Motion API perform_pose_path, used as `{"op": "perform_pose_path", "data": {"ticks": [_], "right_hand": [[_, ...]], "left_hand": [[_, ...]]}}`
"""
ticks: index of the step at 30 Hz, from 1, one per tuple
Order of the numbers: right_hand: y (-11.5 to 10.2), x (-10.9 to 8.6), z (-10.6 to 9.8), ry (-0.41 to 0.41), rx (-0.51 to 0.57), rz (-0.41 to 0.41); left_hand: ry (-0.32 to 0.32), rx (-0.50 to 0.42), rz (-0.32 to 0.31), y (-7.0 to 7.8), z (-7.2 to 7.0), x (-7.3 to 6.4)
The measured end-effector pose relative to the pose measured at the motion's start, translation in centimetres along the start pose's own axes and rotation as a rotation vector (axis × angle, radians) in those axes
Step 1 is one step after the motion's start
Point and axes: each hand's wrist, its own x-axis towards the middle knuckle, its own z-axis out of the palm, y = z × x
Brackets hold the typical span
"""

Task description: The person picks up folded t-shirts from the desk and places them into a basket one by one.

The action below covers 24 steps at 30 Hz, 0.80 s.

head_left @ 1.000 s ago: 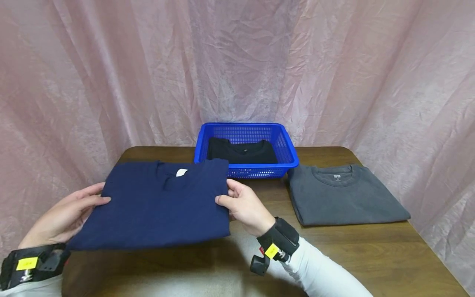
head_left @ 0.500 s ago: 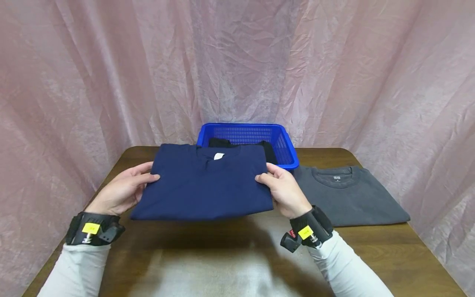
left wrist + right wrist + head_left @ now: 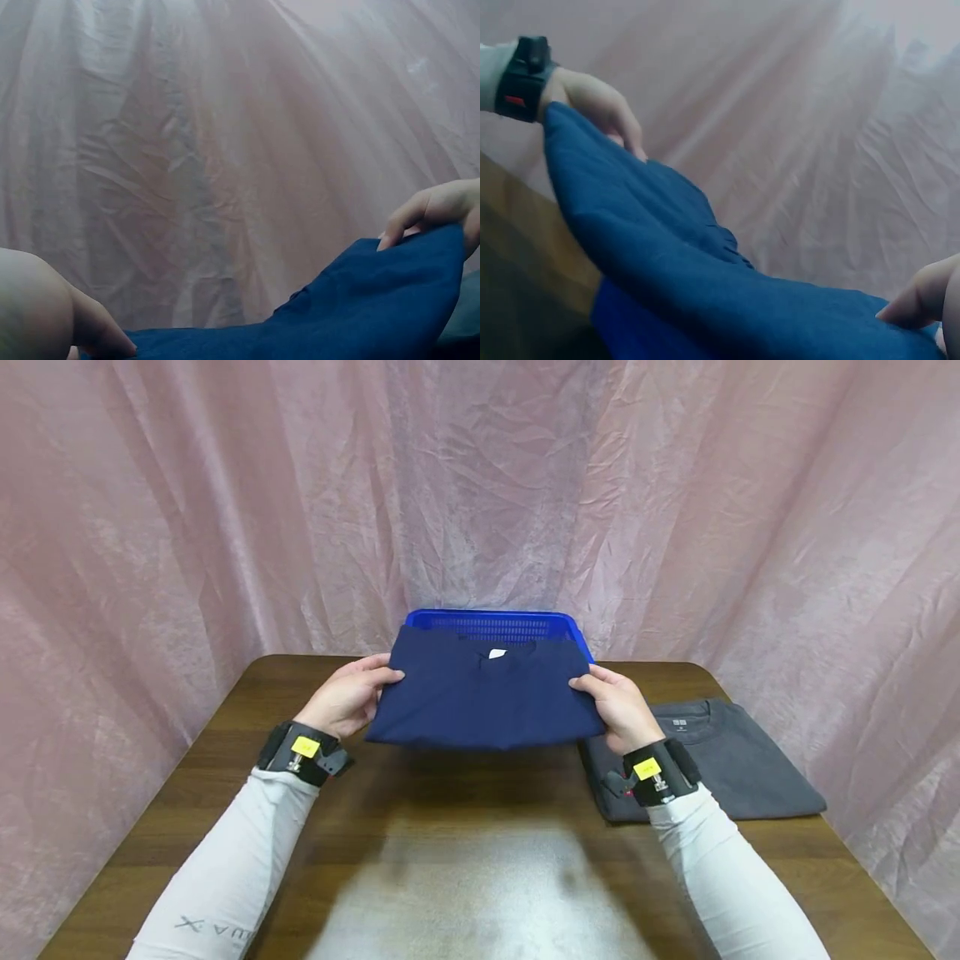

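A folded navy T-shirt (image 3: 487,702) with a white neck label is held up flat between both hands. My left hand (image 3: 351,695) pinches its left edge, thumb on top and fingers beneath. On the opposite edge my right hand (image 3: 617,703) pinches it the same way. In the right wrist view the shirt (image 3: 667,240) sags a little between the hands. It overlaps the front of a blue plastic basket (image 3: 495,625) in the head view, hiding most of that basket and what lies inside.
A folded dark grey T-shirt (image 3: 750,768) lies on the right of the brown wooden table (image 3: 225,793), partly behind my right wrist. Pink curtain (image 3: 300,510) hangs close behind the table's back edge.
Both hands have carried the navy T-shirt from the left to the right and away from me, to the basket. The black shirt seen in the basket earlier is now covered from view.
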Motion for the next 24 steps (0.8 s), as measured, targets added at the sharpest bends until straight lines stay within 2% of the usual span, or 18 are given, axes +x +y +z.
{"op": "perform_pose_path", "data": {"ticks": [3, 10, 12, 15, 19, 24], "right_hand": [[-0.7, 1.4, -0.7, 0.014, -0.001, 0.011], [-2.5, 4.9, -1.2, 0.022, 0.069, -0.018], [-2.8, 6.0, -1.1, 0.037, 0.069, -0.022], [-3.1, 7.2, -1.0, 0.088, 0.013, -0.027], [-2.9, 8.4, -1.0, 0.136, -0.06, -0.035], [-1.9, 8.9, -1.3, 0.12, -0.128, -0.054]], "left_hand": [[0.018, -0.026, -0.002, 0.2, 0.6, 1.9], [0.133, -0.036, 0.011, 0.7, 1.4, 6.3], [0.161, -0.029, 0.022, 0.7, 1.5, 7.5], [0.236, 0.001, 0.044, 0.5, 1.7, 9.0], [0.326, 0.049, 0.061, -0.2, 2.1, 10.6], [0.349, 0.116, 0.097, -1.2, 2.1, 11.6]]}}
